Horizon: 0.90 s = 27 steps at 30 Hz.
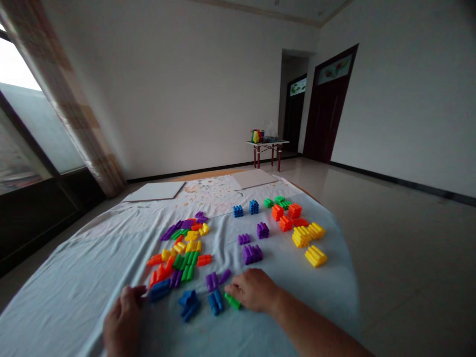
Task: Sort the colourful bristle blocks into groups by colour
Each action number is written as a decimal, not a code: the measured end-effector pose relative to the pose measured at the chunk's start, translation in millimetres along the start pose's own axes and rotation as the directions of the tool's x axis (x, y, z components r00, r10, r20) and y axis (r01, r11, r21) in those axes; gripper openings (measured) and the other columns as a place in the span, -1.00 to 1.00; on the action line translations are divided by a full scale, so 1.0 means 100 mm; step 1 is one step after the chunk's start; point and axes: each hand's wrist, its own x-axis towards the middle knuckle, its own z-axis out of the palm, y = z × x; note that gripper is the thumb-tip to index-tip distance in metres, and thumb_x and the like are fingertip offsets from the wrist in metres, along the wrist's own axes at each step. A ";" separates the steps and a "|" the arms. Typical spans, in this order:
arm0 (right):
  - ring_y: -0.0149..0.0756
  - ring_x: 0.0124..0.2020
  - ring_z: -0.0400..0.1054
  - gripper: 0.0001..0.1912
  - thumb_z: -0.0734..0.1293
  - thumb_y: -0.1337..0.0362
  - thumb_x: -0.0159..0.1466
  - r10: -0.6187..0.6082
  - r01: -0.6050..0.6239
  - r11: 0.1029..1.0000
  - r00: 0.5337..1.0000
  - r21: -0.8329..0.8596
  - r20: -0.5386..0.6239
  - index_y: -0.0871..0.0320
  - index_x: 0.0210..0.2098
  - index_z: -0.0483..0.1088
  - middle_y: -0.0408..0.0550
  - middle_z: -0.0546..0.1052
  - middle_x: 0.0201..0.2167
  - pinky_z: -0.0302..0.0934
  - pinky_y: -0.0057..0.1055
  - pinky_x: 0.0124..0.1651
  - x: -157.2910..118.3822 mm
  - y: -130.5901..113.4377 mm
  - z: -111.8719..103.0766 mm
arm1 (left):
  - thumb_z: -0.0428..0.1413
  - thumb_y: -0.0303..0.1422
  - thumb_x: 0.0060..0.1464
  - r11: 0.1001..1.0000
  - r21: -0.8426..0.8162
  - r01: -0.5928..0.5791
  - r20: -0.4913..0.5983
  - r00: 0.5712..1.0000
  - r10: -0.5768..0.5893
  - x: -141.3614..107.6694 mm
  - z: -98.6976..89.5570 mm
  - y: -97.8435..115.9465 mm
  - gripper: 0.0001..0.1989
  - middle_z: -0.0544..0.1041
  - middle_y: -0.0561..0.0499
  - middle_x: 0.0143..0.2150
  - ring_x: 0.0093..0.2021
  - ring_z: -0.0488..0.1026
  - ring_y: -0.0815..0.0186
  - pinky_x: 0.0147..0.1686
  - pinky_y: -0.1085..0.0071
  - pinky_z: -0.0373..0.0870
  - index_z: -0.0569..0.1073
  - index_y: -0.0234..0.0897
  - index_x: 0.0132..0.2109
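My right hand point(253, 290) is low over the cloth with curled fingers, its fingertips on a green plastic tube block point(233, 301). Right by those fingertips lie a purple tube block point(225, 276) and a joined blue pair point(215, 302). Further left, my left hand point(124, 317) rests at the cloth with loosely bent fingers apart, nothing seen in them. Its fingertips are close beside a dark blue block point(159, 290); whether they touch it I cannot tell. Between the hands sit more blue blocks point(189, 303) and a purple pair point(211, 281).
A mixed heap of tube blocks point(189, 260) spreads across the left middle. Stacks sorted by colour stand to the right: purple point(252, 254), blue point(254, 207), orange point(285, 223), yellow point(301, 236), green point(280, 200). Two pale boards point(155, 191) lie at the far edge of the cloth-covered table point(297, 302).
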 end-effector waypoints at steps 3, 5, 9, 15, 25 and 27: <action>-0.28 -0.36 0.45 -0.53 0.07 -0.01 0.31 0.044 -0.042 0.998 0.998 0.046 -0.043 0.13 -0.35 0.49 0.00 0.58 -0.41 0.09 -0.45 -0.38 -0.01 0.04 -0.05 | -0.12 0.01 -0.05 0.996 -0.004 0.090 0.036 0.995 -0.090 -0.05 0.00 0.08 -0.50 0.48 -0.02 -0.55 -0.50 0.39 0.22 -0.48 0.31 0.28 0.48 -0.33 -0.36; -0.30 -0.33 0.44 -0.59 0.12 -0.01 0.29 0.042 -0.034 0.994 0.996 0.108 -0.074 0.11 -0.28 0.47 -0.04 0.57 -0.42 0.12 -0.46 -0.32 -0.03 0.07 -0.09 | -0.12 0.00 -0.04 0.995 0.006 0.098 0.031 0.995 -0.098 -0.06 0.01 0.09 -0.51 0.47 -0.02 -0.54 -0.49 0.38 0.23 -0.46 0.31 0.27 0.47 -0.33 -0.35; -0.29 -0.19 0.38 -0.63 0.34 0.05 0.11 -0.047 0.063 0.982 0.995 0.181 -0.087 0.10 -0.15 0.43 -0.08 0.51 -0.28 0.15 -0.47 -0.13 -0.07 0.11 -0.10 | -0.12 0.00 -0.04 0.995 0.024 0.099 0.035 0.994 -0.100 -0.09 0.00 0.13 -0.53 0.45 0.00 -0.54 -0.47 0.37 0.24 -0.42 0.31 0.27 0.46 -0.31 -0.37; -0.28 -0.18 0.35 -0.65 0.33 0.29 0.04 -0.132 0.127 0.974 0.991 0.186 0.015 0.08 -0.15 0.42 -0.09 0.46 -0.25 0.17 -0.47 -0.13 -0.08 0.12 -0.01 | -0.12 -0.01 -0.02 0.992 0.036 0.121 0.067 0.990 -0.123 -0.15 -0.04 0.23 -0.54 0.46 -0.01 -0.51 -0.45 0.38 0.22 -0.40 0.31 0.28 0.46 -0.30 -0.35; -0.26 -0.23 0.34 -0.62 0.38 0.18 0.01 -0.082 0.079 0.976 0.997 0.202 0.008 0.09 -0.16 0.44 -0.08 0.46 -0.27 0.19 -0.44 -0.16 -0.03 0.10 0.02 | -0.10 -0.05 -0.02 0.982 0.110 0.152 0.056 0.986 -0.159 -0.07 -0.04 0.18 -0.58 0.50 0.01 -0.51 -0.46 0.43 0.20 -0.47 0.33 0.31 0.49 -0.25 -0.32; -0.27 -0.22 0.34 -0.59 0.40 0.16 0.00 -0.096 0.092 0.976 0.995 0.197 0.010 0.08 -0.14 0.43 -0.09 0.46 -0.26 0.19 -0.45 -0.16 -0.02 0.13 0.06 | -0.11 -0.05 -0.01 0.987 0.147 0.064 0.039 0.997 -0.071 -0.06 -0.04 0.14 -0.57 0.51 0.00 -0.54 -0.49 0.44 0.19 -0.52 0.33 0.32 0.50 -0.26 -0.35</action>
